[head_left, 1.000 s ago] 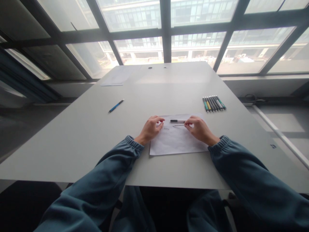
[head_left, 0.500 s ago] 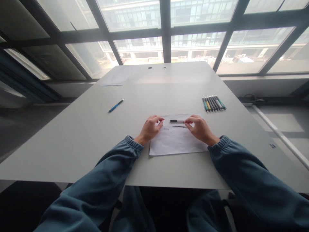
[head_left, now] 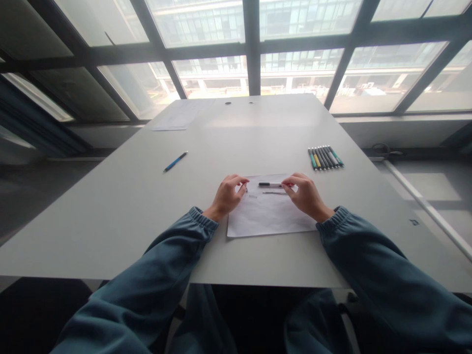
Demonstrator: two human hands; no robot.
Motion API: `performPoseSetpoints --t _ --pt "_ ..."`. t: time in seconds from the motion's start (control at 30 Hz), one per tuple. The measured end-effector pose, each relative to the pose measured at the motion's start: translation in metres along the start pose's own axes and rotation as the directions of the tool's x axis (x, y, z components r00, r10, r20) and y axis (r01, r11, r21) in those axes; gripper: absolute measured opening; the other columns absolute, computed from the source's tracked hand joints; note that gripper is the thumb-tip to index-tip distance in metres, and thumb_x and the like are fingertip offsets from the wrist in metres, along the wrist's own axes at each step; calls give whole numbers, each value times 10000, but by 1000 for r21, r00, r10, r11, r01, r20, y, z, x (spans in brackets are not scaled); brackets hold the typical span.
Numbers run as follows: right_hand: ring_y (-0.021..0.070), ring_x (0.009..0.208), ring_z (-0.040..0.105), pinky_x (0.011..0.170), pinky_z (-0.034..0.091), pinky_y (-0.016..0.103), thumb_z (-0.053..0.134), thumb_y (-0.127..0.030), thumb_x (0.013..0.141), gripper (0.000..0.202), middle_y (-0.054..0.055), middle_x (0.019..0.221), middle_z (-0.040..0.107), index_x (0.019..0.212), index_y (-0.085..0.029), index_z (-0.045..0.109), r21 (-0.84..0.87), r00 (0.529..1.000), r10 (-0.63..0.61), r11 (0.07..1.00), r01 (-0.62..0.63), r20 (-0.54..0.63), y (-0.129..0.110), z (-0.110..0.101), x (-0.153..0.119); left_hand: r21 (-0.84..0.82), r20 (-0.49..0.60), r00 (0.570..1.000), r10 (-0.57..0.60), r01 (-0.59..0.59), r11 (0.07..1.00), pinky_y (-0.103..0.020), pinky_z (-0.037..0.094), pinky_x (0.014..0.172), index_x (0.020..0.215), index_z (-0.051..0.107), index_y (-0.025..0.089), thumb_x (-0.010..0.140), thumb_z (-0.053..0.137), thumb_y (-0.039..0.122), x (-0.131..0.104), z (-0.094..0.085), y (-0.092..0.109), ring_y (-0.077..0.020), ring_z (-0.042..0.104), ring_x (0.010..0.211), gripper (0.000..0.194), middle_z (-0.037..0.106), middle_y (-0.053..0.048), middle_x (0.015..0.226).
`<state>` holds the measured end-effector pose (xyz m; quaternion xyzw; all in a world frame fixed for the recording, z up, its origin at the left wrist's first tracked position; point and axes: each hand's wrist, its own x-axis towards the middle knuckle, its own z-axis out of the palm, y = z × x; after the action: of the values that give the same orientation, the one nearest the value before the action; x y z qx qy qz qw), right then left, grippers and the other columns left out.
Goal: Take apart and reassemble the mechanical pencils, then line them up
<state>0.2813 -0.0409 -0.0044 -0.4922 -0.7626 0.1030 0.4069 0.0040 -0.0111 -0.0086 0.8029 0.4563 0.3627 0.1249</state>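
Observation:
A white sheet of paper [head_left: 271, 216] lies on the table under both hands. My right hand [head_left: 305, 196] pinches the right end of a pen barrel [head_left: 271, 185] that has a dark grip at its left end. Just below it, a thin pen refill [head_left: 275, 193] lies on the paper, its right end close to my right fingers. My left hand [head_left: 226, 197] is at the sheet's left edge, thumb and fingertips closed together; a tiny piece seems to be at the tips, too small to name. Beside them a small spring [head_left: 252, 196] rests on the paper.
A row of several pens [head_left: 326, 158] lies to the right, beyond my right hand. A blue pen [head_left: 176, 161] lies alone on the left. Farther off are papers [head_left: 173, 118] at the table's back left and two small round items near the back edge.
My left thumb and fingertips have come closer together, and a tiny piece now shows at them. My right hand stays nearly in place on the pen barrel.

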Motion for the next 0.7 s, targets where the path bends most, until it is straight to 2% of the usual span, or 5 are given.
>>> performPoseSetpoints --t 0.23,0.43,0.7 --pt "232 843 626 798 481 363 663 -189 902 111 67 848 692 827 -200 745 -11 996 3 1000 -2 84 1 1 -1 -46 6 995 95 -94 994 -394 515 933 935 773 234 874 739 245 0 0 -1 -212 635 958 70 711 -39 975" --pt "220 817 617 780 469 349 700 -185 886 76 56 839 691 852 -206 765 -59 987 3 998 7 161 5 3 -3 -18 71 977 200 -199 980 -397 525 884 876 800 262 847 782 262 -1 4 -7 -212 589 930 34 706 -50 1015" --pt "212 815 612 758 453 327 706 -165 877 81 58 840 691 854 -202 774 -103 975 40 995 -18 217 7 5 -3 3 157 966 204 -207 978 -388 525 870 821 805 268 848 771 218 -2 2 -3 -212 575 923 66 706 -49 1045"
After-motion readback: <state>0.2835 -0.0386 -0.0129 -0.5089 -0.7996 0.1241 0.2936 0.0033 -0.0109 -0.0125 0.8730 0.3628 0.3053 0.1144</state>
